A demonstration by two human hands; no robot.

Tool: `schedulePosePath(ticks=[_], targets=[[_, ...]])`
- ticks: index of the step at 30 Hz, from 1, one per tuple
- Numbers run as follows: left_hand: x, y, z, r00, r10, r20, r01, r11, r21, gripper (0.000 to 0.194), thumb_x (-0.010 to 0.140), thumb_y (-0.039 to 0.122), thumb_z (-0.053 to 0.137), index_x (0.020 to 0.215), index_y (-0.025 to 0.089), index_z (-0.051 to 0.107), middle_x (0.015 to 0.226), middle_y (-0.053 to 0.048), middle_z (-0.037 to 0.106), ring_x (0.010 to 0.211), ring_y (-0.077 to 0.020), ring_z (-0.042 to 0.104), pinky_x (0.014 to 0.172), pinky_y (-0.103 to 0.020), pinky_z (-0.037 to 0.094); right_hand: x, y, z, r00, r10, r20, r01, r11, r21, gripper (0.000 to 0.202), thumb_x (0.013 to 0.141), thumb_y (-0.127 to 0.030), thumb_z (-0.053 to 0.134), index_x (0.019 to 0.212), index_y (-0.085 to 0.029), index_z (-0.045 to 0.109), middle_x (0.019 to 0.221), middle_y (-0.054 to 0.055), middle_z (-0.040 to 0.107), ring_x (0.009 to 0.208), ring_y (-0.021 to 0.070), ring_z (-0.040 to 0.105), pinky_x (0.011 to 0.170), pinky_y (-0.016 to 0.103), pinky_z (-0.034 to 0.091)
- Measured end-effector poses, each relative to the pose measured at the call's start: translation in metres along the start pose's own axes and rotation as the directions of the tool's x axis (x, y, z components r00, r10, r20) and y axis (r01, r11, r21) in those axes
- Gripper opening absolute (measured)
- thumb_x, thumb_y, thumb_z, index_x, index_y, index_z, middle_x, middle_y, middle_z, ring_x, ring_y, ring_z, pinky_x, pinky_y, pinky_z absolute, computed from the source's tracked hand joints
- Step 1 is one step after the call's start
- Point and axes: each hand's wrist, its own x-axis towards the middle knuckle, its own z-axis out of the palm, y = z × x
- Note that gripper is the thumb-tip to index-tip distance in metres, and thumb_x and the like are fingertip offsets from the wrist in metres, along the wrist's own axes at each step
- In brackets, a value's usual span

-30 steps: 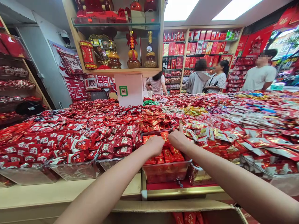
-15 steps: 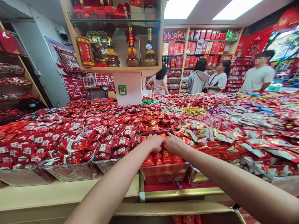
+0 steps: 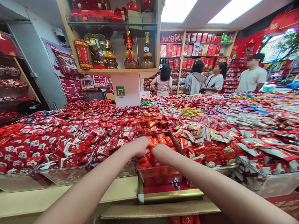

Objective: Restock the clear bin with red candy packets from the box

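Both of my hands are over a plastic bin (image 3: 154,177) of small red-and-gold wrapped packets (image 3: 161,139). My left hand (image 3: 140,146) is at the bin's left side, its fingers curled down against the packets. Close beside it, my right hand (image 3: 161,154) is closed like a fist, knuckles up, low over the packets. The two hands nearly meet at the fingers. Whatever lies inside either grip is hidden. Red packets show behind the hands and between them and the bin's front wall.
Bins of dark red packets (image 3: 121,137) stand to the left, and red-and-white packets (image 3: 203,137) lie to the right. An open cardboard box (image 3: 161,209) with red packets is below. A white post (image 3: 126,90) carries a shelf cabinet. Several people (image 3: 195,79) stand at the back.
Both hands have come toward me and left over the bin. More packets show at its back. The view has shifted slightly.
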Motion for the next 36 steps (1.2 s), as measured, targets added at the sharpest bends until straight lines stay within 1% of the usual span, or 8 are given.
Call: schedulePosePath(ticks=[2, 5, 8, 12, 17, 21, 28, 36], targets=[[-0.014, -0.004, 0.0, 0.999, 0.04, 0.027, -0.041, 0.998, 0.041, 0.025, 0.064, 0.04, 0.065, 0.08, 0.021, 0.065, 0.096, -0.004, 0.063, 0.097, -0.0221, 0.053, 0.088, -0.032, 0.039, 0.002, 0.002, 0.001, 1.0, -0.021, 0.006, 0.021, 1.0, 0.007, 0.025, 0.068, -0.036, 0.063, 0.082, -0.016, 0.068, 0.081, 0.01, 0.069, 0.076, 0.0223, 0.064, 0.061, 0.026, 0.049], [-0.028, -0.004, 0.003, 0.997, 0.065, 0.03, -0.067, 0.993, 0.099, 0.032, 0.06, 0.044, 0.065, 0.081, 0.019, 0.065, 0.096, -0.007, 0.063, 0.106, -0.0294, 0.047, 0.094, -0.042, 0.032, 0.002, 0.004, 0.003, 0.998, -0.057, -0.002, 0.057, 0.998, -0.005, 0.022, 0.07, -0.037, 0.06, 0.079, -0.018, 0.069, 0.082, 0.008, 0.069, 0.076, 0.0217, 0.064, 0.059, 0.025, 0.048], [-0.033, -0.001, 0.009, 0.997, 0.075, 0.002, -0.075, 0.987, 0.141, 0.033, 0.06, 0.041, 0.066, 0.086, 0.019, 0.064, 0.101, -0.007, 0.062, 0.114, -0.0322, 0.039, 0.099, -0.05, 0.022, 0.001, 0.005, 0.005, 0.997, -0.078, -0.019, 0.077, 0.996, -0.042, 0.019, 0.077, -0.025, 0.052, 0.081, -0.015, 0.068, 0.082, 0.01, 0.069, 0.076, 0.0229, 0.064, 0.06, 0.028, 0.048], [-0.033, 0.005, 0.014, 0.995, 0.096, -0.028, -0.09, 0.981, 0.173, 0.032, 0.062, 0.038, 0.065, 0.089, 0.02, 0.064, 0.1, -0.007, 0.063, 0.11, -0.0302, 0.043, 0.098, -0.054, 0.019, -0.004, 0.004, 0.003, 0.989, -0.144, -0.029, 0.141, 0.986, -0.085, 0.024, 0.078, -0.012, 0.044, 0.08, -0.013, 0.067, 0.08, 0.012, 0.069, 0.075, 0.0234, 0.064, 0.064, 0.031, 0.048], [-0.032, 0.009, 0.018, 0.993, 0.1, -0.063, -0.086, 0.977, 0.195, 0.029, 0.066, 0.033, 0.063, 0.09, 0.016, 0.064, 0.096, -0.01, 0.064, 0.104, -0.0288, 0.047, 0.096, -0.052, 0.023, -0.004, 0.001, 0.005, 0.985, -0.169, -0.037, 0.165, 0.983, -0.083, 0.027, 0.078, -0.009, 0.04, 0.084, -0.012, 0.066, 0.085, 0.012, 0.067, 0.08, 0.0227, 0.063, 0.065, 0.03, 0.048], [-0.035, 0.009, 0.019, 0.992, 0.102, -0.079, -0.085, 0.977, 0.197, 0.021, 0.067, 0.03, 0.062, 0.082, 0.016, 0.064, 0.084, -0.008, 0.066, 0.097, -0.0254, 0.051, 0.096, -0.048, 0.026, -0.002, 0.003, 0.007, 0.988, -0.153, -0.01, 0.152, 0.987, -0.059, 0.021, 0.075, -0.016, 0.046, 0.085, -0.011, 0.065, 0.087, 0.012, 0.066, 0.08, 0.0227, 0.063, 0.064, 0.028, 0.048], [-0.04, 0.003, 0.014, 0.987, 0.142, -0.069, -0.127, 0.975, 0.184, 0.019, 0.064, 0.038, 0.066, 0.072, 0.02, 0.063, 0.076, -0.003, 0.066, 0.093, -0.0216, 0.053, 0.095, -0.045, 0.027, -0.007, 0.009, -0.002, 0.992, -0.11, 0.064, 0.111, 0.994, -0.022, 0.018, 0.072, -0.021, 0.054, 0.083, -0.012, 0.065, 0.086, 0.011, 0.067, 0.078, 0.0217, 0.063, 0.065, 0.026, 0.048], [-0.037, 0.005, 0.017, 0.99, 0.119, -0.073, -0.1, 0.97, 0.222, 0.02, 0.063, 0.038, 0.065, 0.072, 0.02, 0.064, 0.075, -0.005, 0.066, 0.093, -0.0239, 0.052, 0.094, -0.05, 0.026, 0.001, 0.012, -0.005, 0.994, -0.052, 0.096, 0.054, 0.998, -0.023, 0.018, 0.071, -0.016, 0.056, 0.086, -0.014, 0.065, 0.085, 0.012, 0.068, 0.081, 0.0232, 0.063, 0.066, 0.028, 0.048]])
